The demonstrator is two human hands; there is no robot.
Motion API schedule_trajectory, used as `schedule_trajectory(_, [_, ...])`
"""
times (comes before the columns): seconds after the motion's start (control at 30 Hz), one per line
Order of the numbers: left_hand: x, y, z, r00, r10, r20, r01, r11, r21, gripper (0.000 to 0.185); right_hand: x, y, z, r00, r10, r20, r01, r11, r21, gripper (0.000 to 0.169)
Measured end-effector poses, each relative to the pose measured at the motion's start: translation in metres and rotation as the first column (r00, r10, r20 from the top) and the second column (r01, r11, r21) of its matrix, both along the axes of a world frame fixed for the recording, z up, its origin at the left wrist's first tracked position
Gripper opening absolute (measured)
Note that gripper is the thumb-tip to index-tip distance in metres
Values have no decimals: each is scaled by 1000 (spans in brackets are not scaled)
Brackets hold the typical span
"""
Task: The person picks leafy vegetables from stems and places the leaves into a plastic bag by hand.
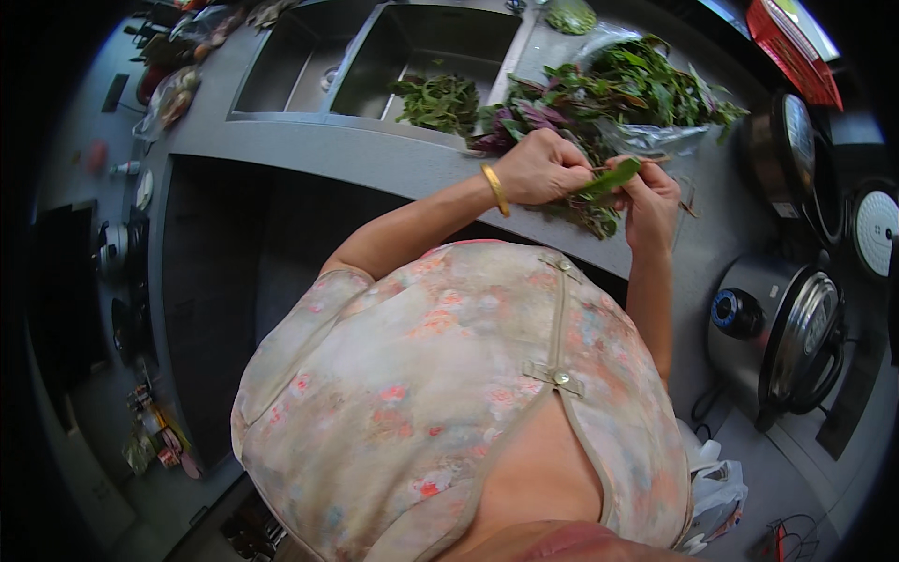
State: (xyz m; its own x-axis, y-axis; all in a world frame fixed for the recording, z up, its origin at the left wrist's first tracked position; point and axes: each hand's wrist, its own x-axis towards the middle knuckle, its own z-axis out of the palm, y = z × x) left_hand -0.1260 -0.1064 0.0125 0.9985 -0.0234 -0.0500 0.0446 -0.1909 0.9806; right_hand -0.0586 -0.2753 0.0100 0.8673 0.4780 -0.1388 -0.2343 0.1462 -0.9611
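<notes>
Both hands are over the counter edge, right of the sink. My left hand (546,168), with a gold bangle at its wrist, pinches one end of a leafy green stem (609,180). My right hand (652,200) grips the same sprig a short way off, its fingers near the brown stalk. Loose stems and leaves (593,219) lie on the counter beneath my hands. Purple-leaved greens (507,130) sit just beyond my left hand. Behind them, a large heap of leafy greens (642,81) rests on a clear plastic bag (657,138). Another pile of leaves (441,104) lies in the right sink basin.
A double steel sink (372,116) is set into the grey counter (414,156). To the right stand an electric pressure cooker (744,337) and an open-lidded cooker (769,158). A bag of light green produce (570,15) lies behind the sink. Filled plastic bags (172,102) sit at left.
</notes>
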Motion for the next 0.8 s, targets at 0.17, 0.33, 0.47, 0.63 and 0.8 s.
schedule_trajectory(0.17, [5,4,-3,774,-102,625,-239,867,438,8,-6,16,1,993,-114,24,111,988,103,7])
schedule_trajectory(0.33, [22,11,4,678,-255,689,-208,832,513,18,5,12,10,989,-113,-95,123,987,105,9])
schedule_trajectory(0.47, [31,41,3,748,-94,657,-287,847,447,18,21,15,7,958,-254,-132,284,793,539,8])
schedule_trajectory(0.63, [32,158,-16,725,285,627,-599,710,370,12,48,-38,11,755,-656,12,651,751,113,6])
schedule_trajectory(0.8, [11,261,-57,875,407,261,-416,358,836,22,57,-79,-38,831,-478,285,554,661,-506,10])
